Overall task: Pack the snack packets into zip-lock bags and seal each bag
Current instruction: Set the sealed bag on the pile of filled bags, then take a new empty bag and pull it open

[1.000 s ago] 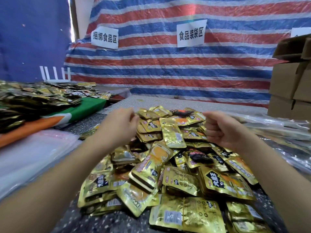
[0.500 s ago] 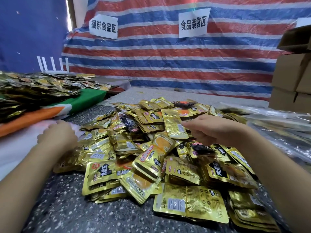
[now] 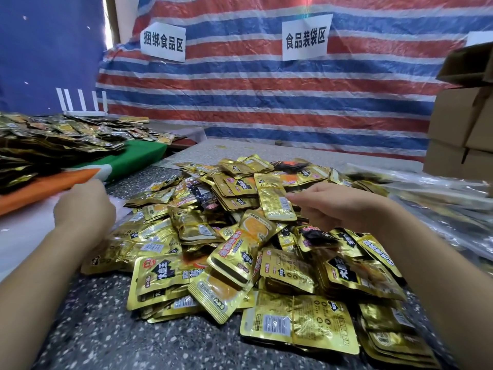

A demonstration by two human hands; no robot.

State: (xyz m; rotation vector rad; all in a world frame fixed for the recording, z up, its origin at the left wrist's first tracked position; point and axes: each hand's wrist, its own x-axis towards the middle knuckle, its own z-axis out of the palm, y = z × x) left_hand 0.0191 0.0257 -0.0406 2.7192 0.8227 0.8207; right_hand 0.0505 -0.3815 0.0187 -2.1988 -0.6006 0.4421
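Both hands have dropped since a second ago; left hand (image 3: 82, 206) rests curled, back up, by the white plastic sheets (image 3: 24, 236), grasp hidden; right hand (image 3: 333, 206) fingertips touch an upright gold foil snack packet (image 3: 274, 197) atop the heap (image 3: 240, 249); wall signs read 捆绑食品区 (image 3: 163, 41), 食品装袋区 (image 3: 306, 38).

Two white signs hang on the tarp beyond the fingers: left sign (image 3: 163, 41) reads 捆绑食品区, right sign (image 3: 306, 38) reads 食品装袋区. Packet print is unclear.
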